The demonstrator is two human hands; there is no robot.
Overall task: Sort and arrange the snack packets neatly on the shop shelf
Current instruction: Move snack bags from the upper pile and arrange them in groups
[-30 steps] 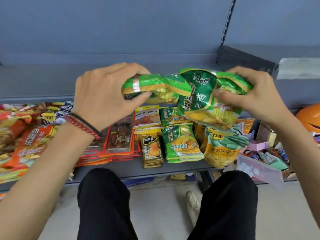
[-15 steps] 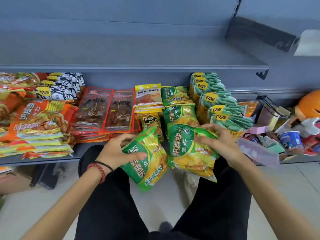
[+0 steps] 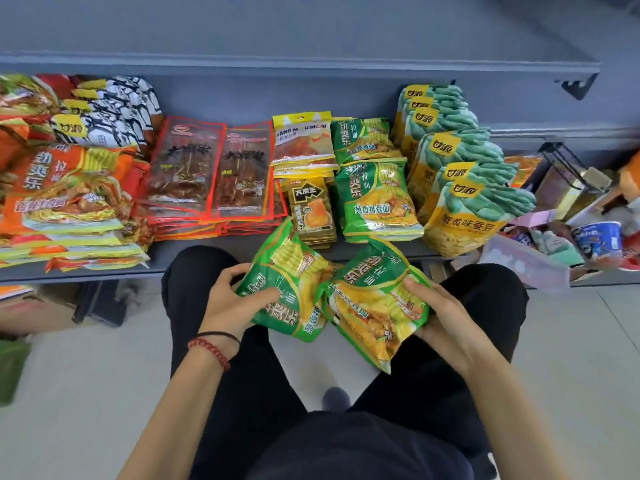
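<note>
"Left hand [image 3: 225, 306] grips one green noodle packet [image 3: 287, 271] by its left edge, thumb across the face. Right hand [image 3: 446, 323] holds a second green packet [image 3: 367, 317] from its right side. Both hang over the person's lap [image 3: 270, 375], just in front of the shelf [image 3: 166, 252], inner edges overlapping."

"Which step is that?"

"Sorting, by the look of it — two of a kind being squared up before they are shelved. The matching green stack [image 3: 377, 202] lies straight ahead, between the small yellow-and-black sachets [image 3: 311, 209] and the teal bean bags [image 3: 478, 202]."

"So the next move?"

"Probably turning both packets face up and the same way round and laying one on the other. Then they go forward onto that stack without nudging its neighbours."

"What has changed?"

"A second ago both packets were held high, in front of the upper shelf [image 3: 311, 36]. Half a second ago they were already down at the shelf edge — now they sit a little lower, nearer the lap, and the view tips further down."
</note>
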